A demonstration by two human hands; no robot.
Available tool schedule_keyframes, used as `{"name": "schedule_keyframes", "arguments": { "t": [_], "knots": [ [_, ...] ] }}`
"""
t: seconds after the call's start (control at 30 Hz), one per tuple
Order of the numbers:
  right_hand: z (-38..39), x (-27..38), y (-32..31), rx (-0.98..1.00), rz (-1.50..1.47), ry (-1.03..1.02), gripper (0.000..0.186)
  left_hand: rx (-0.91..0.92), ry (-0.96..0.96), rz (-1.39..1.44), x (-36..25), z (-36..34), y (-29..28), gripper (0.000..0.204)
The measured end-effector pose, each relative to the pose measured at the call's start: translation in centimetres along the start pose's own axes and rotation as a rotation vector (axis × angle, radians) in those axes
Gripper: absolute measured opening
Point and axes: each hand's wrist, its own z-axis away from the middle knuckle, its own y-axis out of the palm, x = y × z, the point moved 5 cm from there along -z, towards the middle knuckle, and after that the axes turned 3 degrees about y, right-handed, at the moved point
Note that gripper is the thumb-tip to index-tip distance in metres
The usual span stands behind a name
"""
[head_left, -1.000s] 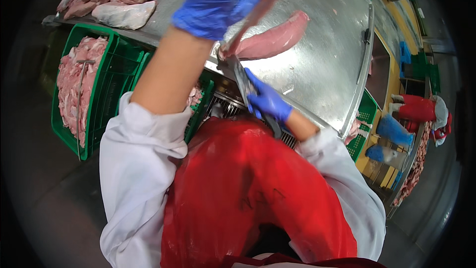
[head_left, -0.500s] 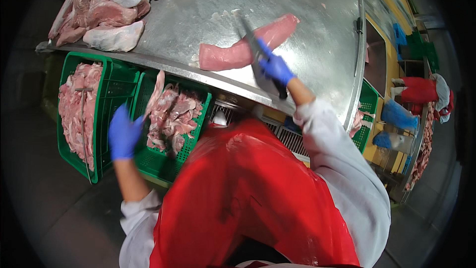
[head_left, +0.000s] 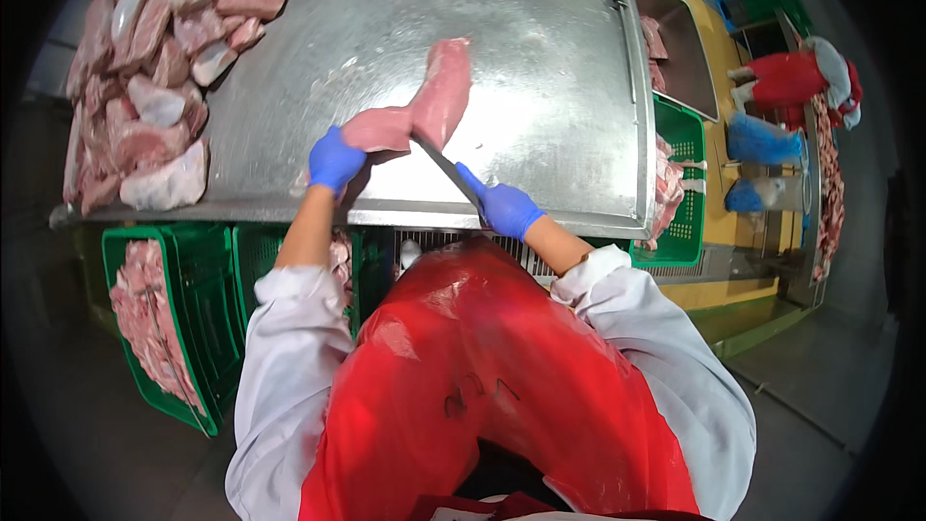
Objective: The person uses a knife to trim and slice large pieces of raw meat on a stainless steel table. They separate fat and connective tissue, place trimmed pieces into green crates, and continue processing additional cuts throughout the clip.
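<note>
On the metal table (head_left: 540, 68) lies a long, smooth pink piece of meat (head_left: 444, 92), bent near its middle. My left hand (head_left: 336, 160), in a blue glove, grips its left end close to the table's near edge. My right hand (head_left: 509, 209), also gloved in blue, is closed round the handle of a knife (head_left: 446, 168). The blade points up and left, its tip at the bend in the meat. Whether the meat is cut right through there I cannot tell. My fingers hide most of the knife handle.
A heap of meat pieces (head_left: 159, 101) covers the table's left end. Below the near edge stand green crates (head_left: 217, 328) with meat trimmings. Another green crate (head_left: 690, 183) and a metal bin (head_left: 680, 53) are at the right. Farther right, a person in red (head_left: 786, 77) stands by another table.
My left hand has moved from above the crates up onto the meat's left end. The knife has swung from lying across the meat to its near side, at the bend. The view has turned.
</note>
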Motion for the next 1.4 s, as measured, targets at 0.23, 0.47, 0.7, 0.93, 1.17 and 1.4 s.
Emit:
{"name": "schedule_keyframes", "arguments": {
  "t": [0.23, 0.47, 0.7, 0.93, 1.17, 1.4],
  "knots": [
    [4.7, -6.6, -1.9, -0.022, -0.292, -0.149, 0.072, 0.198, 0.033, 0.879, -15.6, 1.0, -3.9, 0.055],
    [2.4, -16.0, -6.4, -0.334, -0.902, 0.022, 0.072, -0.042, 0.756, 0.328, -34.8, -8.8, -0.9, 0.057],
    [-14.0, -16.4, -14.4, -0.351, -0.712, -0.001, 0.072, -0.082, 0.153, -0.286, -14.8, -8.6, 12.6, 0.066],
    [-17.1, -13.5, -10.8, -0.276, -0.208, -0.013, 0.068, -0.109, 0.074, -0.412, -16.2, -7.8, 11.8, 0.074],
    [-0.9, -15.1, -7.5, -0.056, -0.441, 0.049, 0.070, 0.117, -0.193, -0.188, -8.7, -12.1, 8.1, 0.079],
    [7.9, -20.7, -6.6, -0.176, -1.323, 0.077, 0.073, 0.265, -0.092, 1.131, -13.9, -6.5, 8.0, 0.061]
  ]
}}
